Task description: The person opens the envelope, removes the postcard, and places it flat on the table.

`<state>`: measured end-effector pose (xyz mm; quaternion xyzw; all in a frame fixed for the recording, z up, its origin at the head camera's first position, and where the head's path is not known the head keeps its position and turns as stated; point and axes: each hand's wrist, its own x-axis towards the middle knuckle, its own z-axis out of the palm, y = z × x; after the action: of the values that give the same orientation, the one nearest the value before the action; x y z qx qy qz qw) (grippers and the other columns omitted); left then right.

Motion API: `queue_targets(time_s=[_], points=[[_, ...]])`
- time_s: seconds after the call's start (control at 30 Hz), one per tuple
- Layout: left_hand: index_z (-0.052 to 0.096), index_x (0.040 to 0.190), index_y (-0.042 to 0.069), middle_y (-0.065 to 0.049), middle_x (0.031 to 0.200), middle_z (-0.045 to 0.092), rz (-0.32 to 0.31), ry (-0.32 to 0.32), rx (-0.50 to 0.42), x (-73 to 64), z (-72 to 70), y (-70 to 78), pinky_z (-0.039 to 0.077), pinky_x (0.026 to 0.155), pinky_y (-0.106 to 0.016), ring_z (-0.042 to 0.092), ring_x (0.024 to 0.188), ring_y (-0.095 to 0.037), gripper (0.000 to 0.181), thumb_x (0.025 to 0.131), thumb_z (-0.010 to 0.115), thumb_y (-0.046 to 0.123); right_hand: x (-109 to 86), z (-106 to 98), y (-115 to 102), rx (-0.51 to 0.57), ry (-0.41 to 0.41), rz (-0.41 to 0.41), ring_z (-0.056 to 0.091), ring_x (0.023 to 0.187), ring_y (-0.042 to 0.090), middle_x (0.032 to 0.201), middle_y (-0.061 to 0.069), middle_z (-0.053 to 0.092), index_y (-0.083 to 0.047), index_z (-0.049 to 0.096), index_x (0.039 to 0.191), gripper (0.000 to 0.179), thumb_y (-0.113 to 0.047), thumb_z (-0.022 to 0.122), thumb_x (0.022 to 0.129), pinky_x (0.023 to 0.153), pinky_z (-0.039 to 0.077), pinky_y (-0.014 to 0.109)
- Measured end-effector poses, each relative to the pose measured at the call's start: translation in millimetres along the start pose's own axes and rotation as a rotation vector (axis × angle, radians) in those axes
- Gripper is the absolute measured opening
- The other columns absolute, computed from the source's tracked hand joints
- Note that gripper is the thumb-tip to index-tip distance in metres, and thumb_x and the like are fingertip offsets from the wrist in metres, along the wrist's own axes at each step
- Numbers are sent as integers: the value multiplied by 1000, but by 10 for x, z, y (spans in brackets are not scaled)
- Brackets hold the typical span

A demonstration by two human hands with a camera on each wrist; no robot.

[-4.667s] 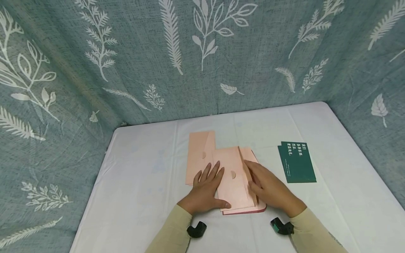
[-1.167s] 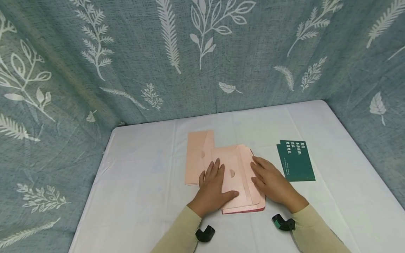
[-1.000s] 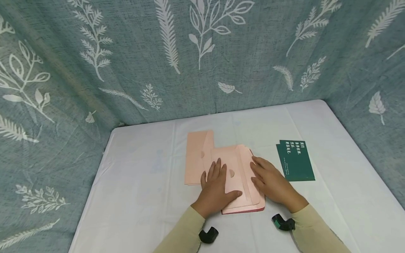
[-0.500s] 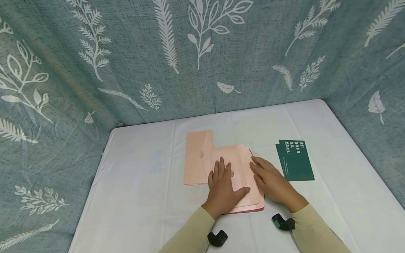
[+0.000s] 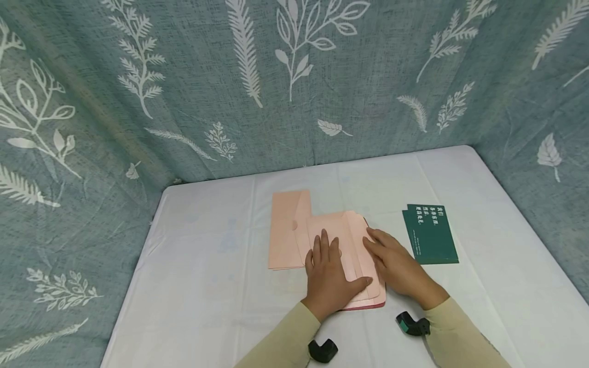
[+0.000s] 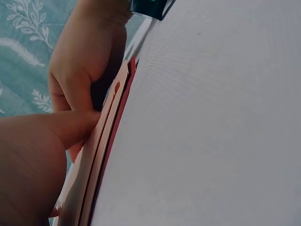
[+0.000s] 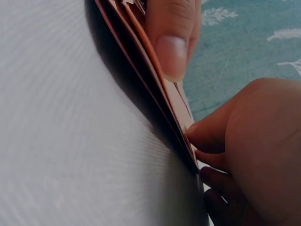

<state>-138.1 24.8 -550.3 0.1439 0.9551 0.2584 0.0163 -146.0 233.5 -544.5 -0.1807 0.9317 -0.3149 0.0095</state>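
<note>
White cloth [image 5: 198, 286] spreads before a leafy curtain [image 5: 193, 76], the topmost pink envelope [image 5: 349, 245] at lower centre lying under the flat, wide-spread left hand [image 5: 329, 281], presumably steadied while the right hand [image 5: 398, 263] touches its right edge, whether pinching I cannot tell. Green cards [image 5: 434, 237] at right, seemingly set aside, show “我们”; their finest print is illegible.
</note>
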Motion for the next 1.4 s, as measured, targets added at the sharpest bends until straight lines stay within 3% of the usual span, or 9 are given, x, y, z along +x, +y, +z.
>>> queue_targets(time_s=[0.2, 0.5, 0.77, 0.87, 1.17, 1.4], points=[[37, 163, -3, -26, 177, 14, 14, 26, 30, -4, 22, -4, 18, 121, -65, 13, 163, -43, 99, 94, 79, 54, -3, 2, 2, 7, 2, 0, 36, 154, 46, 167, 23, 42, 3, 56, 156, 50, -2, 65, 107, 118, 37, 62], [40, 160, -3, -29, 175, 17, 29, 42, -18, -6, 27, -24, 18, 119, -67, 13, 162, -46, 88, 96, 78, 43, -7, 1, 5, 19, -7, 10, 35, 155, 45, 169, 21, 40, 2, 55, 157, 50, -3, 64, 108, 118, 37, 61], [57, 157, 21, -24, 177, 16, 41, 46, -113, -5, -3, -21, 15, 118, -72, 11, 162, -46, 65, 95, 71, 35, -13, -14, -6, 14, -12, 21, 35, 155, 44, 169, 20, 40, 1, 55, 157, 50, -4, 63, 108, 118, 37, 62], [65, 152, 25, -22, 177, 17, 52, 47, -138, -2, -17, -11, 14, 117, -75, 10, 161, -48, 56, 96, 65, 32, -14, -24, -10, 14, -12, 23, 35, 155, 44, 169, 20, 40, 1, 55, 157, 49, -4, 63, 109, 118, 37, 62], [68, 138, 19, -26, 176, 17, 66, 56, -167, 1, -38, 7, 12, 117, -76, 10, 160, -51, 42, 97, 62, 29, -13, -25, -4, 10, -5, 12, 36, 154, 45, 168, 21, 41, 2, 56, 156, 49, -4, 63, 108, 118, 37, 62], [65, 138, 21, -23, 177, 14, 56, 46, -177, -1, -42, 2, 11, 118, -75, 9, 161, -48, 42, 97, 59, 31, -3, -30, -10, 6, 3, 7, 37, 154, 45, 167, 22, 41, 4, 56, 155, 48, -10, 64, 109, 118, 37, 63]])
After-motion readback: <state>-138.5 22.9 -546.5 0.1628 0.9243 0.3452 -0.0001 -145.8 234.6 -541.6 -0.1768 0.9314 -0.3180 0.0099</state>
